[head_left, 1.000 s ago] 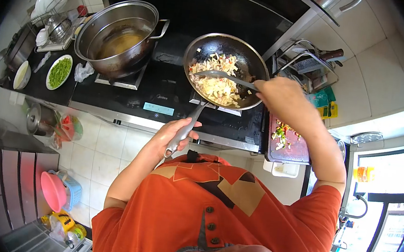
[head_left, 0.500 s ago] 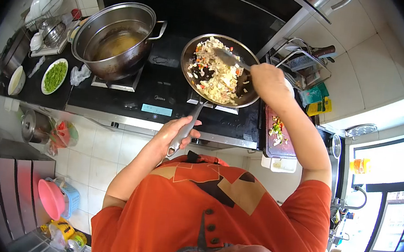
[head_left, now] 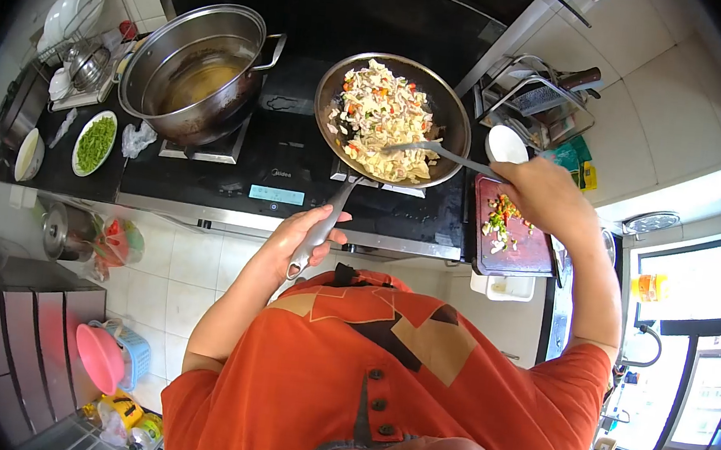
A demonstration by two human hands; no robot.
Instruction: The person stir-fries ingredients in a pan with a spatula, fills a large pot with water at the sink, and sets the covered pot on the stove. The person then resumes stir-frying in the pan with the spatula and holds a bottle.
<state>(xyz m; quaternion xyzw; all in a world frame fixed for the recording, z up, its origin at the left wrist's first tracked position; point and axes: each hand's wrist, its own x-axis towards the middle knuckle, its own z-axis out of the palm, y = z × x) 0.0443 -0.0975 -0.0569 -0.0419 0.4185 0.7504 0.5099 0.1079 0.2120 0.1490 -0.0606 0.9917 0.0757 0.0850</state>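
In the head view, my left hand holds the grey handle of a dark frying pan over the right part of the black stove. Chopped pale food with red and green bits lies in the pan. My right hand is closed around the handle of a grey spatula, to the right of the pan. The spatula's blade rests in the lower part of the food. Below the right hand is a dark red cutting board with chopped red, green and white pieces.
A large steel pot with liquid stands left of the pan. A plate of chopped greens and a pale bowl are at the far left. Behind the cutting board sit a white bowl and a knife rack.
My right hand has moved right and down with the spatula, whose blade has come from the top of the food to its lower part. The left hand keeps the handle.
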